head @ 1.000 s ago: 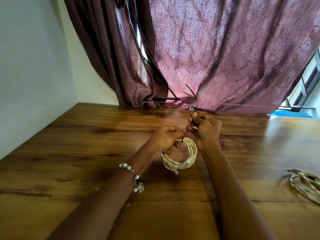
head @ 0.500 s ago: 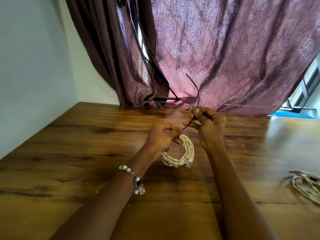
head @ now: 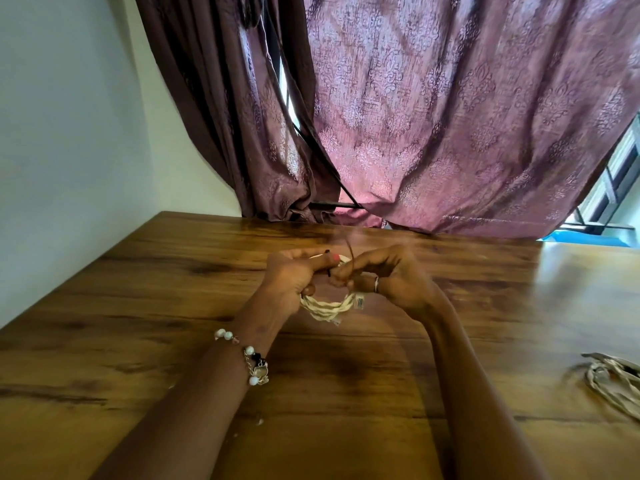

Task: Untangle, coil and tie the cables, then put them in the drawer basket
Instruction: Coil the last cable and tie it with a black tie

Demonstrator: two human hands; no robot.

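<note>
A cream braided cable coil hangs between my two hands just above the wooden table. My left hand grips the coil's left side, its thumb pressed over the top. My right hand, with a ring on one finger, pinches a thin black tie at the top of the coil; the tie's free end sticks up, blurred. The upper part of the coil is hidden behind my fingers.
Another bundle of cream cables lies on the table at the right edge. A patterned maroon curtain hangs behind the table's far edge. A white wall borders the table on the left.
My right hand has come down and in toward the left hand, pulling the black tie low; its long free end that curved up over the curtain now shows only as a short stub.
</note>
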